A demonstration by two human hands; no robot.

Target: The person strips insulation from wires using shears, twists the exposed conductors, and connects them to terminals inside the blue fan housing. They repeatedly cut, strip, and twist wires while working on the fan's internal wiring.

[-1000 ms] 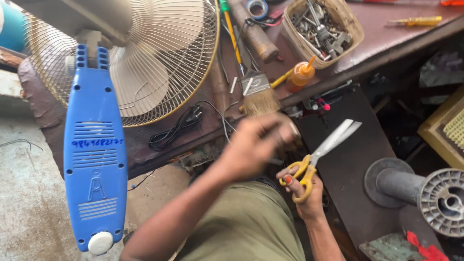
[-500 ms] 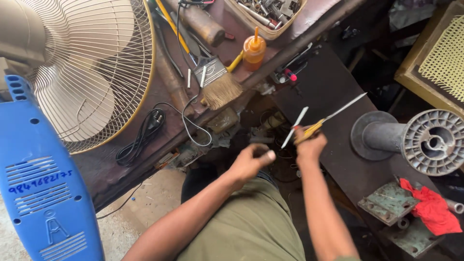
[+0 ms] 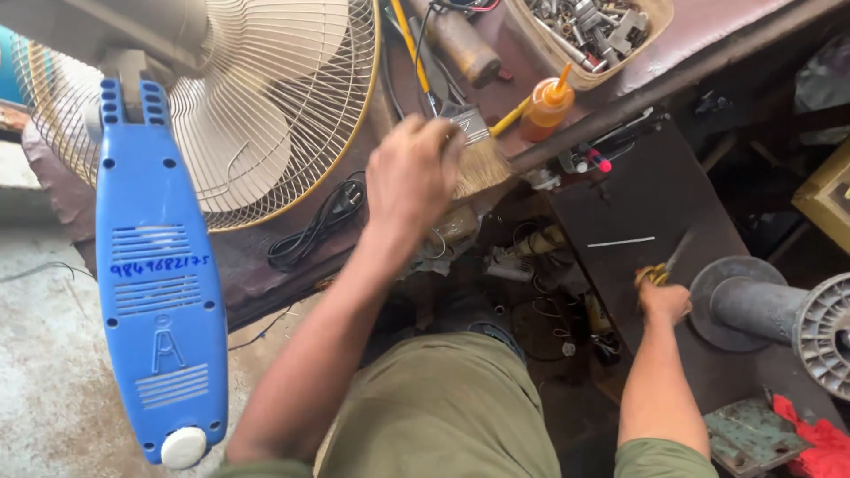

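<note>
My left hand [image 3: 409, 175] reaches up to the workbench edge, fingers curled over the metal ferrule of a paintbrush [image 3: 482, 166] with tan bristles and a yellow handle. My right hand [image 3: 664, 301] grips yellow-handled scissors [image 3: 657, 273], which are low over a dark board [image 3: 655, 195], their blades pointing up and to the right. A thin white strip [image 3: 620, 241] lies loose on that board, just above the scissors.
A cream fan grille [image 3: 266, 106] and its blue base [image 3: 155, 292] fill the left. An orange squeeze bottle [image 3: 544, 106], a tray of metal parts [image 3: 593, 35] and a black power cord [image 3: 319, 221] sit on the bench. A grey spool [image 3: 779, 310] and a red cloth [image 3: 815, 438] are at right.
My left hand has gone from beside the scissors up to the paintbrush. My right hand has lowered the scissors to the dark board, where the white strip now lies free.
</note>
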